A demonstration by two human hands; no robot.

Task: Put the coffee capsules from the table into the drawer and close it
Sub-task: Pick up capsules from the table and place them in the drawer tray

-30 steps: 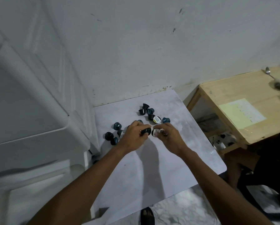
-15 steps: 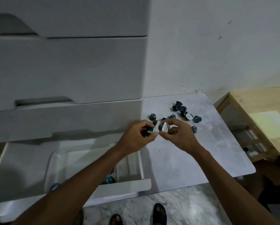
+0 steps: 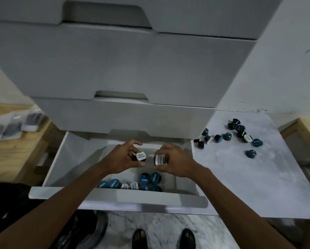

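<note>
White drawer (image 3: 64, 159) is open w/ capsules in drawer (image 3: 147, 182) at its front. Left hand (image 3: 125, 157) and right hand (image 3: 175, 159) each pinch a capsule above it. Rest of capsules (image 3: 240, 133) sit on table (image 3: 258, 186). Risk: release too far back, capsule bounces out.

Dim, flat indoor light, soft shadows, wide-angle edge bending, perhaps slight motion blur

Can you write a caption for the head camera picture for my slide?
Both hands, left and right, hold capsules over the open drawer.
</note>
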